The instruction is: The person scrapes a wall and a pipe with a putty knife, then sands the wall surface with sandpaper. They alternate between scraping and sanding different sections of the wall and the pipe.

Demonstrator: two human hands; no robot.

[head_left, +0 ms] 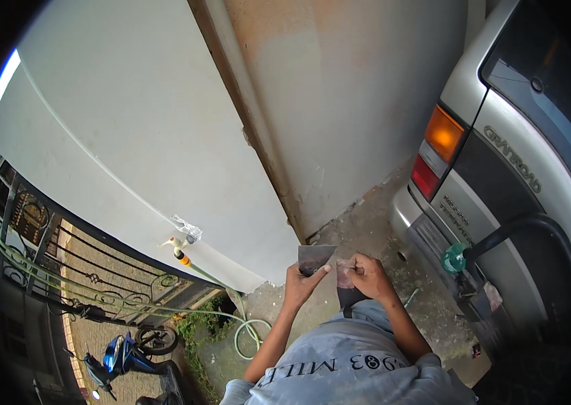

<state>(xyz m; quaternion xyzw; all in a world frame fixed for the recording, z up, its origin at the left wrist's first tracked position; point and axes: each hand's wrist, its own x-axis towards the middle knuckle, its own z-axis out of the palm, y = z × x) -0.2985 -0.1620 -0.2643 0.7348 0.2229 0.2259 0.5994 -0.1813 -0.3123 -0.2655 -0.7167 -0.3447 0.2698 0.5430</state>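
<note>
In front of my shirt, my left hand (303,283) is closed on a thin, dark rectangular plate (313,256), with the thumb laid across its face. Close beside it, my right hand (368,275) has its fingers curled and pinched on a flat, pinkish-grey stained piece (344,275). I cannot tell what kind of piece this is. A narrow gap separates the plate from the stained piece. Just below the right hand is a dark item (349,298), partly covered by the fingers and near my waist.
A pale wall (144,121) rises ahead, with a tap (176,243) and green hose (248,331) at left. The rear of a silver car (461,202) stands on the right. Beyond an iron gate (110,270) is a blue motorbike (120,354). The concrete floor (366,223) is rough.
</note>
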